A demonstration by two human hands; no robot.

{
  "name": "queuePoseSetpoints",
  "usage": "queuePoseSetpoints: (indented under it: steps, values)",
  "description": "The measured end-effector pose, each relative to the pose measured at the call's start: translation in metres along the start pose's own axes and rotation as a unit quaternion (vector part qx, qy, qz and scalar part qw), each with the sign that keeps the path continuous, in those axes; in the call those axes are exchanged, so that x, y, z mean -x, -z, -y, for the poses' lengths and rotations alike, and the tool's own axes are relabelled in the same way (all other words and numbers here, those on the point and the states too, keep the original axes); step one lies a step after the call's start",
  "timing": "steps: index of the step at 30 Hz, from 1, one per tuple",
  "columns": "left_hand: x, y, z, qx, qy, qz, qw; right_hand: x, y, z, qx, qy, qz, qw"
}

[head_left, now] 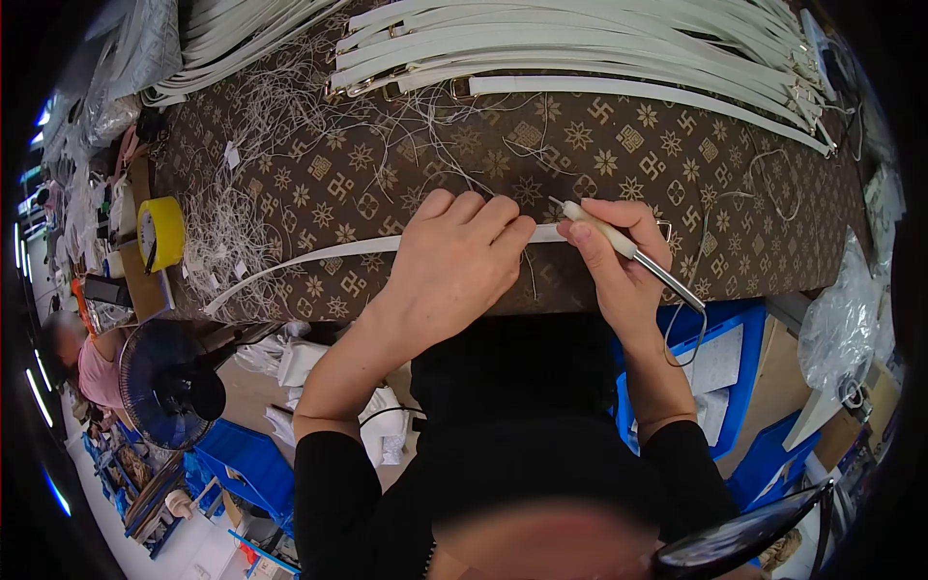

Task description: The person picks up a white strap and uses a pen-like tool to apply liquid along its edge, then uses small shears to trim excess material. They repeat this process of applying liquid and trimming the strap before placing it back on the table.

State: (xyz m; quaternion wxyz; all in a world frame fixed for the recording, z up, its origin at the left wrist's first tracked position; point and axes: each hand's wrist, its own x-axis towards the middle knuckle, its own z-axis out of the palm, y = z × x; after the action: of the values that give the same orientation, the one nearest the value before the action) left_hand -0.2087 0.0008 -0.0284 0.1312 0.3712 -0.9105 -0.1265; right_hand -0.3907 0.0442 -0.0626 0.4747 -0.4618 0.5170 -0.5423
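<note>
A narrow white belt runs across the patterned cloth, its buckle just beyond my right hand. My left hand is closed over the belt's middle, fingers bent and pressed together. Between the thumb and fingers of my right hand sits a pen-shaped tool with a white grip, a silver rear end and a thin metal tip. The tip points left, above the belt and close to my left fingers. From the silver end hangs a thin cord. A loose thread dangles by the belt.
A stack of white buckled belts lies at the back of the table. Cut threads pile up on the left, near yellow tape. Below are a black fan, blue crates and a person in pink farther off.
</note>
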Motion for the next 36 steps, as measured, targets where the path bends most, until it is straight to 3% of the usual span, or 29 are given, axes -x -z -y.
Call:
queuePoseSetpoints:
  steps: [7,9,16,18,21,26,28,36]
  values:
    - [0.005,-0.007,-0.002,-0.054,-0.029,-0.013,0.998,0.0,0.005,0.0,0.036,0.012,0.035,0.999]
    - [0.007,-0.016,0.003,-0.034,-0.054,-0.088,0.994,0.0,0.005,-0.001,0.037,0.014,0.034,0.999]
    - [0.01,-0.021,0.002,0.067,-0.013,-0.136,0.988,0.0,0.005,-0.003,0.046,0.017,0.03,0.998]
    - [0.013,-0.014,0.006,0.226,0.121,-0.099,0.962,0.0,0.001,-0.001,0.025,0.015,0.01,1.0]
    - [0.009,-0.004,0.007,0.266,0.167,-0.084,0.946,0.0,-0.002,0.0,0.006,0.018,-0.007,1.0]
    - [0.01,-0.007,0.012,0.25,0.14,-0.085,0.954,0.002,0.004,0.008,0.067,0.05,0.028,0.996]
    - [0.011,-0.008,0.013,0.241,0.132,-0.087,0.958,0.004,0.003,0.013,0.064,0.011,0.053,0.996]
    - [0.013,-0.007,0.015,0.256,0.12,-0.095,0.955,0.007,-0.015,0.009,0.102,0.033,0.056,0.993]
